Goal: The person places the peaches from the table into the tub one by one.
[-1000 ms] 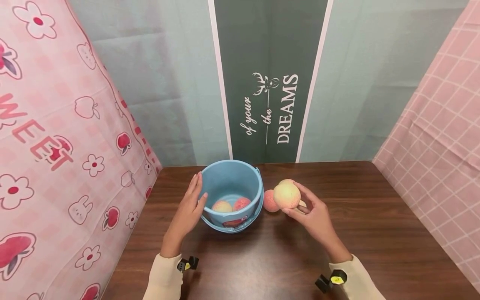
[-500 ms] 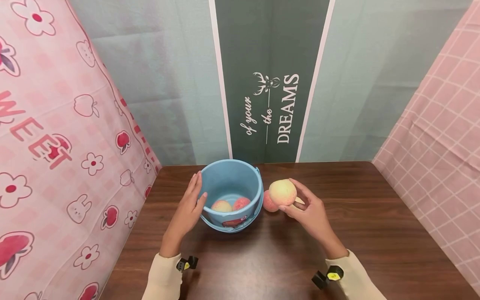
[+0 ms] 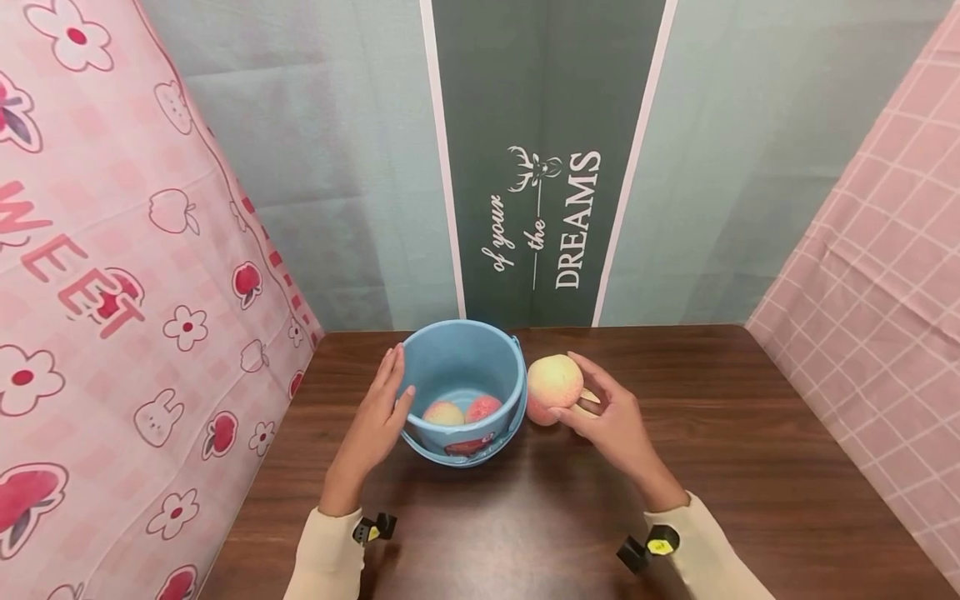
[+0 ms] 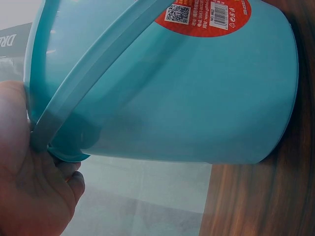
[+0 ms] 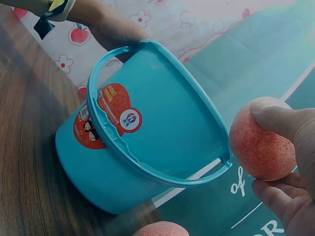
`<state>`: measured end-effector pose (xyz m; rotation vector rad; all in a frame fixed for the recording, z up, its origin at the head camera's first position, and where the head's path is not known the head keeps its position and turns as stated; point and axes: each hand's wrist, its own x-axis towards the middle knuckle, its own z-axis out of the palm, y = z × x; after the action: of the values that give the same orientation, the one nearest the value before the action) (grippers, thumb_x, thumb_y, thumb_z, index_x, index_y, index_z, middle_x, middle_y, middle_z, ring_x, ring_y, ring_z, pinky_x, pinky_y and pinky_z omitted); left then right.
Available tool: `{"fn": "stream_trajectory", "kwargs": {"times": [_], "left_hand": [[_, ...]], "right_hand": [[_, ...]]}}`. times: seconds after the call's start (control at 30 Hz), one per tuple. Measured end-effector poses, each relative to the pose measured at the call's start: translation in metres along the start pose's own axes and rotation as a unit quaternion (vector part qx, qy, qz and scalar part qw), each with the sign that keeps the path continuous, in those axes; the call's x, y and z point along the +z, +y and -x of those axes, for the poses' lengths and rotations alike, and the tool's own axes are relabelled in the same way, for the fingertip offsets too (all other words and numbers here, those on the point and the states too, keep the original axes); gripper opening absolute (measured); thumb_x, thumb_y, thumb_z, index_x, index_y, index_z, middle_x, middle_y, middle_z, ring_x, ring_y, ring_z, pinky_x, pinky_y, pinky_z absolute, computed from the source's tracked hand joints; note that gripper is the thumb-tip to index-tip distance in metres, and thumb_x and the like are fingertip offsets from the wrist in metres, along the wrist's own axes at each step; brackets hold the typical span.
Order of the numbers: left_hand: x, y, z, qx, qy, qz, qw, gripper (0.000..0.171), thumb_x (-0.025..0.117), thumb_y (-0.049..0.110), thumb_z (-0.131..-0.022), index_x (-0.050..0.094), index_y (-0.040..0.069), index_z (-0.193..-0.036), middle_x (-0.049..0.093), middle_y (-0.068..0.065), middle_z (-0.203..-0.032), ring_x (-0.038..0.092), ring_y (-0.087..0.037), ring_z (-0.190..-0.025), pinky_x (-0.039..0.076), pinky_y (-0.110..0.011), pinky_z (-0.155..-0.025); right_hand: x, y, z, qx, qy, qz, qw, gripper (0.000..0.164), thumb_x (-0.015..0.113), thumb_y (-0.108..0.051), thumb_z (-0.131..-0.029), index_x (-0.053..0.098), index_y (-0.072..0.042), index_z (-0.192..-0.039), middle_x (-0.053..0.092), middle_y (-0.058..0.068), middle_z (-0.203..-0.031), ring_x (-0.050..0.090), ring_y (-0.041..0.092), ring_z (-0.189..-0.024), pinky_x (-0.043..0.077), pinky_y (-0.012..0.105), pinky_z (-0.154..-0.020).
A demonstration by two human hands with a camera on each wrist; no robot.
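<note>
A light blue bucket (image 3: 461, 358) stands upright on the table, a yellowish peach (image 3: 444, 413) and a pinker peach (image 3: 483, 407) on its bottom. My left hand (image 3: 372, 425) rests on the bucket's left rim, fingers straight and thumb over the edge. In the left wrist view that hand (image 4: 34, 191) lies by the bucket's handle (image 4: 93, 69). My right hand (image 3: 615, 425) holds a yellow and pink peach (image 3: 555, 383) between thumb and fingers, just right of the rim. The right wrist view shows the held peach's (image 5: 263, 142) speckled pink side.
A pink peach (image 3: 542, 415) lies on the wooden table (image 3: 495, 533) beside the bucket, partly behind the held one. Something pale yellow (image 3: 590, 402) shows behind my right hand's fingers. Patterned cloths enclose the table at the left, back and right.
My right hand has moved left with its peach, closer to the bucket, now covering more of the pink peach on the table. My left hand and the bucket stay put.
</note>
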<state>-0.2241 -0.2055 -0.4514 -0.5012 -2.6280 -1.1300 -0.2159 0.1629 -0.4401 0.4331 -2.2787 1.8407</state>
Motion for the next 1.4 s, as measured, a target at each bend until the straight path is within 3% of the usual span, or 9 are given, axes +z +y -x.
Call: {"fn": "stream_trajectory", "kwargs": {"times": [0.5,0.73,0.97,1.3,1.4], "left_hand": [[0.000,0.001,0.001,-0.002,0.000,-0.004,1.0000,0.068,0.048,0.031,-0.108,0.014,0.014,-0.164,0.007,0.002,-0.170,0.009,-0.029,-0.156,0.023,-0.059,-0.118],[0.000,-0.001,0.001,-0.003,0.002,-0.006,1.0000,0.068,0.049,0.029,-0.108,0.014,0.014,-0.164,0.008,0.001,-0.170,0.010,-0.032,-0.156,0.023,-0.061,-0.117],[-0.001,-0.001,0.002,-0.005,0.000,-0.005,1.0000,0.068,0.048,0.032,-0.108,0.013,0.014,-0.164,0.007,0.001,-0.170,0.009,-0.029,-0.156,0.023,-0.060,-0.117],[-0.001,0.001,0.000,-0.004,0.002,0.000,1.0000,0.068,0.047,0.033,-0.108,0.014,0.014,-0.164,0.007,0.004,-0.170,0.007,-0.023,-0.157,0.022,-0.059,-0.118],[-0.001,0.001,0.000,-0.003,0.002,0.001,1.0000,0.067,0.047,0.034,-0.108,0.015,0.014,-0.164,0.007,0.004,-0.170,0.007,-0.022,-0.156,0.022,-0.058,-0.119]], "right_hand": [[0.010,-0.007,-0.010,0.004,-0.013,0.020,1.000,0.083,0.090,-0.014,-0.077,0.051,-0.026,-0.150,0.056,0.006,-0.145,0.059,0.032,-0.128,0.053,0.046,-0.091],[0.014,-0.009,-0.017,-0.009,-0.028,0.007,1.000,0.081,0.091,-0.018,-0.077,0.053,-0.030,-0.147,0.057,0.005,-0.144,0.060,0.031,-0.127,0.055,0.042,-0.089],[0.019,-0.014,-0.023,-0.031,-0.041,0.011,0.999,0.082,0.091,-0.014,-0.076,0.053,-0.024,-0.148,0.058,0.004,-0.143,0.059,0.030,-0.129,0.055,0.041,-0.089],[0.028,-0.049,-0.025,-0.030,-0.054,0.019,0.998,0.079,0.090,-0.008,-0.076,0.054,-0.012,-0.146,0.058,0.010,-0.140,0.059,0.035,-0.125,0.054,0.046,-0.091],[0.030,-0.049,-0.027,-0.038,-0.055,0.018,0.998,0.079,0.091,-0.008,-0.075,0.055,-0.013,-0.146,0.059,0.010,-0.139,0.059,0.035,-0.123,0.055,0.045,-0.090]]}}
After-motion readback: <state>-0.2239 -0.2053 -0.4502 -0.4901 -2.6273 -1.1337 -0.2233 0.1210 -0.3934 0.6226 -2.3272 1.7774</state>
